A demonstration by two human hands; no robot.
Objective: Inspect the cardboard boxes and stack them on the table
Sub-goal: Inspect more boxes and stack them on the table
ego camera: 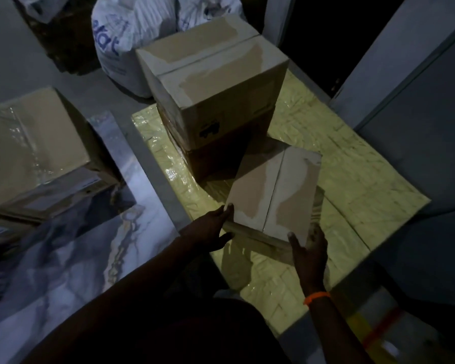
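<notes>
A small cardboard box (273, 190) with a taped seam sits on the table (352, 164), which is covered in shiny yellowish plastic. My left hand (210, 229) grips its near left corner and my right hand (309, 254) holds its near right corner, thumb on the top face. Just behind it stands a stack of two boxes: a large pale box (210, 77) on a darker box (221, 153).
Another cardboard box wrapped in clear film (37, 153) sits on the marble floor (76, 258) to the left. White printed sacks (121, 35) lean behind the stack. Grey cabinet panels (418, 88) close off the table's right side. The light is dim.
</notes>
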